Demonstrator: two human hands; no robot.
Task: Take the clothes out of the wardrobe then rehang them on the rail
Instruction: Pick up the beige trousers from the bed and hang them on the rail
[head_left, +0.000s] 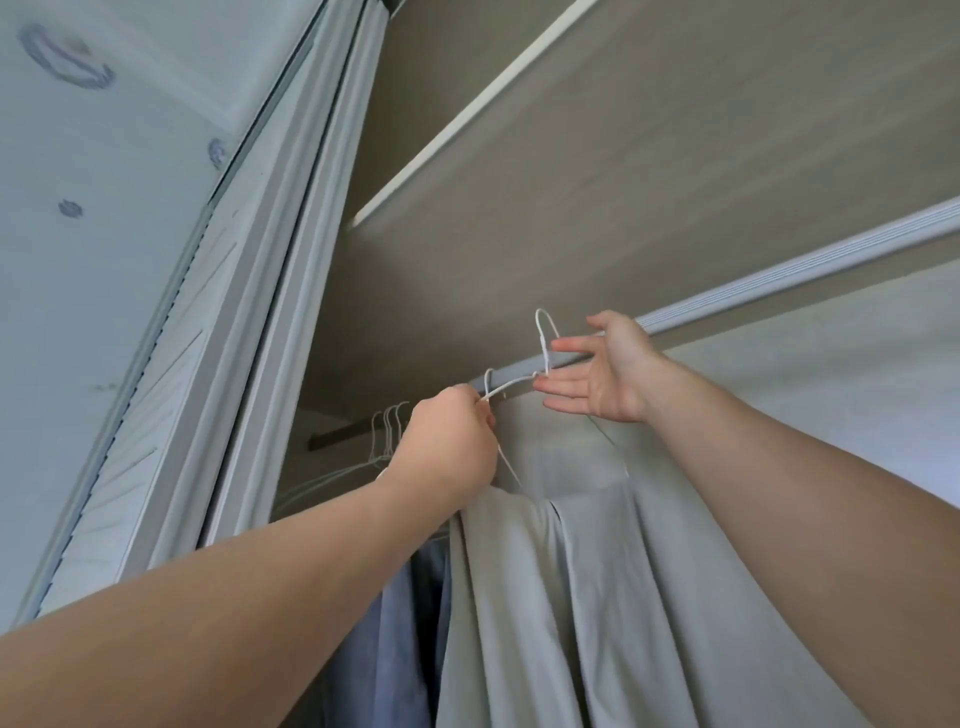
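Fingers (475, 415) of our left hand (447, 447) pinch the white wire hanger (511, 384) carrying the grey garment (571, 571), our right hand (602, 379) spread loose beside its hook, so we judge this piece off the dark rail (332, 440), with blue clothes (405, 623) left to handle.

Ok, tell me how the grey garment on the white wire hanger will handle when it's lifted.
The grey garment will probably be floppy: it hangs in long soft folds. It looks thin and smooth, so it may slide along the white wire hanger, which the left hand grips. The hanger's thin wire likely flexes and swings under it.
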